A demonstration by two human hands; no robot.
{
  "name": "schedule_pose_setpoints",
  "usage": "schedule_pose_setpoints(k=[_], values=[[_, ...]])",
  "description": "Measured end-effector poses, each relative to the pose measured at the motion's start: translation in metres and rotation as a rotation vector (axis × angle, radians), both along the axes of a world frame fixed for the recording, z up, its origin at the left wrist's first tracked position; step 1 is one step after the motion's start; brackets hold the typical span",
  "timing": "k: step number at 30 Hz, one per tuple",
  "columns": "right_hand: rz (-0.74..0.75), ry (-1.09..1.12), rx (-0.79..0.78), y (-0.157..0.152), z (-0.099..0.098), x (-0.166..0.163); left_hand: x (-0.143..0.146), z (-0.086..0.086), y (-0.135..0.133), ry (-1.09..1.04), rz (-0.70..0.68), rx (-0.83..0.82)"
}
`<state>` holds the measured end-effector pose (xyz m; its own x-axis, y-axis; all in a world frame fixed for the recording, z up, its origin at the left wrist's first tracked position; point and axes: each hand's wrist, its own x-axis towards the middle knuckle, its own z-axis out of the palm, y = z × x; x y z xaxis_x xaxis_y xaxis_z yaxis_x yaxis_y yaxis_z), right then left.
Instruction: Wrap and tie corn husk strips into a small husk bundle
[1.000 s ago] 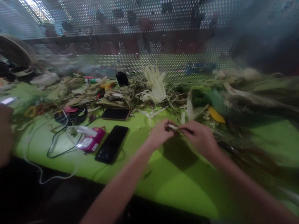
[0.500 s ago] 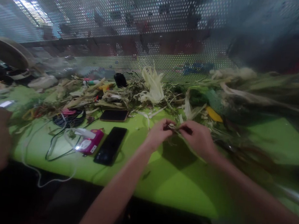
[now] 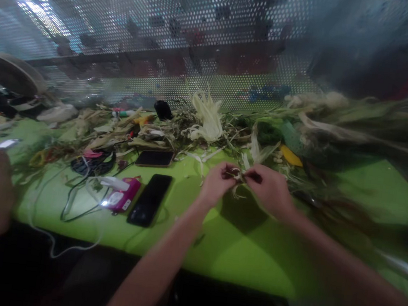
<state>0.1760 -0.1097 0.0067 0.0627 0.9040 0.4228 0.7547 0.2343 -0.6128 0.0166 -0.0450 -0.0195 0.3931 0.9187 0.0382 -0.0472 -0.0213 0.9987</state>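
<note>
While a pale, frayed, husk-like strip [image 3: 238,175] sits pinched in the nearly closed fingers of the left hand [image 3: 218,183] and right hand [image 3: 271,187], above the bright green surface [image 3: 244,256], it looks part-worked, loose ends hanging; the cream, leafy husk bundle [image 3: 208,116] beyond stands untouched

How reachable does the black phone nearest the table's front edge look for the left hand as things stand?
Probably yes: mostly bare green tabletop lies between the left hand and the black phone. The main hindrance seems to be its grip on a pale, frayed strip.
</note>
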Motion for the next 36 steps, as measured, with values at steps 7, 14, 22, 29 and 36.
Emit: schedule_pose_setpoints(k=[7,14,22,29,36], values=[[0.044,0.039,0.007,0.0036,-0.0036,0.0021,0.0006,0.0004,-0.0008,-0.015,-0.002,0.003],[0.144,0.125,-0.054,0.0054,-0.0016,0.0032,0.0003,-0.0016,0.0005,-0.009,0.049,0.011],[0.057,0.103,-0.061,0.0019,-0.0009,-0.0033,0.0027,-0.0004,-0.0020,0.061,0.067,0.016],[0.054,0.078,0.012,0.0024,-0.0013,-0.0029,0.0040,-0.0011,-0.0024,0.001,0.042,-0.027],[0.027,0.150,0.001,0.0022,-0.0022,-0.0028,0.0044,0.0025,-0.0041,-0.049,0.001,-0.053]])
